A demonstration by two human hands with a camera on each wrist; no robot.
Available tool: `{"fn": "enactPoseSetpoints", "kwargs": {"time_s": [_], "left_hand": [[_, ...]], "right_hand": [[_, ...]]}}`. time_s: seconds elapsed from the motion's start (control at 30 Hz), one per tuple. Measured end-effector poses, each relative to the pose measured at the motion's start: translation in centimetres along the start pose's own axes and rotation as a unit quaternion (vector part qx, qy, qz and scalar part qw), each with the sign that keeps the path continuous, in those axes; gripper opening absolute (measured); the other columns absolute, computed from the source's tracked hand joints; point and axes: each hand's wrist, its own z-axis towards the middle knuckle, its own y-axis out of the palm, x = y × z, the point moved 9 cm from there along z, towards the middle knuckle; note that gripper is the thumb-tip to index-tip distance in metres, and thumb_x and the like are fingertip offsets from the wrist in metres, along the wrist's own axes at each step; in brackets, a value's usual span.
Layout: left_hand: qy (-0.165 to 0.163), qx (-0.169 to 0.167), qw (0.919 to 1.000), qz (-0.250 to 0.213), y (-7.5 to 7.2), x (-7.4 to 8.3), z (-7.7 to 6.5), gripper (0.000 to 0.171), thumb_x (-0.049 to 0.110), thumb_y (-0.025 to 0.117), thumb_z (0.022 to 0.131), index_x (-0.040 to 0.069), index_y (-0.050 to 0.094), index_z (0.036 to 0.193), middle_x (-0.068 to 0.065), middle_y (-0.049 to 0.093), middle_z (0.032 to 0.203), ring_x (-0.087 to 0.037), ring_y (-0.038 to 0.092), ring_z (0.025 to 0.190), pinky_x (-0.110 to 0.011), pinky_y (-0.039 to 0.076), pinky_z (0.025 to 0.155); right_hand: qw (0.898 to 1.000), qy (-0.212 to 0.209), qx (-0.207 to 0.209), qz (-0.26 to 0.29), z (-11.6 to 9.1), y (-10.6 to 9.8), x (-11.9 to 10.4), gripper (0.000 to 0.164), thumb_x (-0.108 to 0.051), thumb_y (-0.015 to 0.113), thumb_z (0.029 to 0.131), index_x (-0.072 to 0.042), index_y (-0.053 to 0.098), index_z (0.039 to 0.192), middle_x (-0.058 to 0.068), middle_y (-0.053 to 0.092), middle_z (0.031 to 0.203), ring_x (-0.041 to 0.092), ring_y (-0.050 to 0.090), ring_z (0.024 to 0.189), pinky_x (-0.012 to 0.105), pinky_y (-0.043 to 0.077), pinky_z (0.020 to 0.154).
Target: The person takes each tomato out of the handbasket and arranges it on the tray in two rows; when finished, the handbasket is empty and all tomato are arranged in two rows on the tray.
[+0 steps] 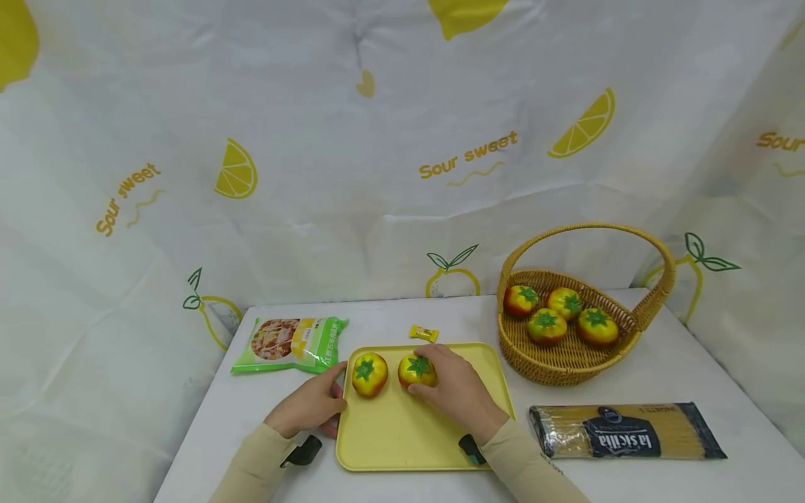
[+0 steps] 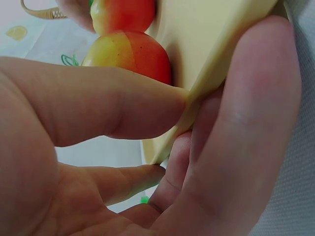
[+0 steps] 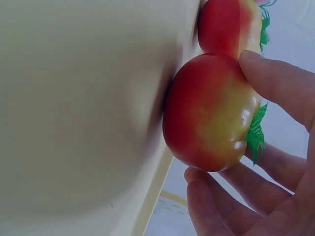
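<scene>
Head view evenly lit, slightly soft. My right wrist view: glints on the near fruit [image 3: 209, 115], soft-edged shadow on the tray [image 3: 64, 98], cloth [image 3: 293, 32] behind hazy.

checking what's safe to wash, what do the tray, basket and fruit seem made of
Tray: probably plastic, smooth and matte, with an even colour and moulded rim.
Basket: wicker or woven plastic lookalike; interlaced strands show, slight sheen.
Fruit: likely artificial, perhaps plastic or foam; glossy highlights and ribbed, fabric-like leaves.

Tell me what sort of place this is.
Probably a staged tabletop setup, not a working kitchen: a lemon-printed backdrop hangs behind a white table holding a wicker basket and a yellow tray.
</scene>
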Motion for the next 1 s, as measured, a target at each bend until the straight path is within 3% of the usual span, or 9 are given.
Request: {"fn": "enactPoseSetpoints", "kwargs": {"time_s": [0.33,0.53,0.63,0.77,1.0], "left_hand": [[-0.002,-0.007,1.0000,0.004,0.4,0.5,0.4,0.081,0.004,0.066,0.096,0.006,0.032,0.169,-0.013,0.060,0.105,-0.022,0.067,0.073,-0.036,0.065,0.057],[-0.010,-0.008,0.9999,0.008,0.4,0.3,0.2,0.082,0.005,0.067,0.096,0.007,0.031,0.170,-0.013,0.060,0.106,-0.023,0.067,0.074,-0.036,0.066,0.058],[-0.018,-0.006,0.9998,0.008,0.3,0.0,0.0,0.082,0.006,0.068,0.095,0.009,0.032,0.169,-0.013,0.061,0.106,-0.023,0.067,0.074,-0.036,0.065,0.058],[-0.023,-0.002,0.9997,0.008,0.0,-0.4,0.0,0.083,0.006,0.068,0.095,0.009,0.032,0.169,-0.013,0.061,0.106,-0.023,0.067,0.075,-0.036,0.065,0.058],[-0.028,-0.003,0.9995,0.012,0.0,-0.6,0.2,0.083,0.007,0.069,0.095,0.009,0.032,0.170,-0.012,0.060,0.106,-0.023,0.067,0.078,-0.036,0.065,0.059]], "right_hand": [[1.000,0.011,0.007,-0.001,-0.4,-0.8,0.4,0.068,-0.034,0.092,0.086,-0.015,0.064,0.145,0.009,0.063,0.153,0.033,0.060,0.143,0.053,0.052,0.120],[1.000,-0.001,0.025,-0.010,-1.0,-2.9,-0.4,0.066,-0.042,0.089,0.089,-0.015,0.065,0.145,0.009,0.063,0.153,0.033,0.060,0.143,0.053,0.052,0.120],[0.999,-0.014,0.034,-0.032,-1.4,-4.9,-0.5,0.063,-0.041,0.086,0.092,-0.013,0.065,0.144,0.011,0.062,0.153,0.034,0.060,0.142,0.053,0.053,0.119],[0.996,-0.021,0.045,-0.078,-2.0,-8.9,0.9,0.060,-0.038,0.085,0.094,-0.011,0.065,0.144,0.012,0.064,0.151,0.036,0.062,0.139,0.056,0.056,0.114],[0.986,0.002,0.058,-0.153,-3.2,-16.6,8.1,0.060,-0.031,0.082,0.096,-0.002,0.062,0.145,0.025,0.064,0.145,0.048,0.063,0.130,0.066,0.057,0.105]]}}
